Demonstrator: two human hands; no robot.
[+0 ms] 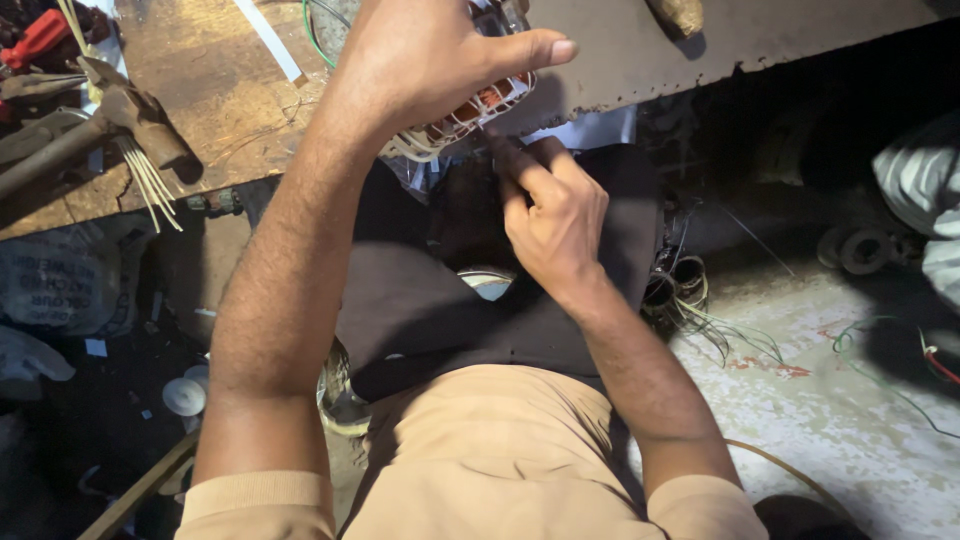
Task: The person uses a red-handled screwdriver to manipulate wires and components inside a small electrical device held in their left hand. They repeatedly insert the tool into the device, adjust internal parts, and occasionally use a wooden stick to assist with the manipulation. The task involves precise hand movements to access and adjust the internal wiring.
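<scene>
— While the left hand (425, 60) grips the stator (470, 110) from above at the bench (620, 55) edge, what does the right hand (555, 215) do?

— It reaches up from below, forefinger stretched against the stator's underside, the other fingers curled in; whether it pinches anything cannot be told

— How is the left hand's hold?

— Fingers wrapped over the top, thumb out to the right, closed firmly on the stator, which shows white insulation and reddish copper windings under the palm

— Where does the stator sit?

— Up at the bench's near edge, above the person's dark lap

— What lies around?

— A hammer (100, 115) with pale sticks (150, 185) beside it on the wooden top at left, red-handled pliers (35, 40) in the far corner, a white strip (270, 40) near the top edge. On the floor at right, small wire coils (675, 285) with loose green wire (880, 370), and a white cap (183, 396) at lower left
</scene>
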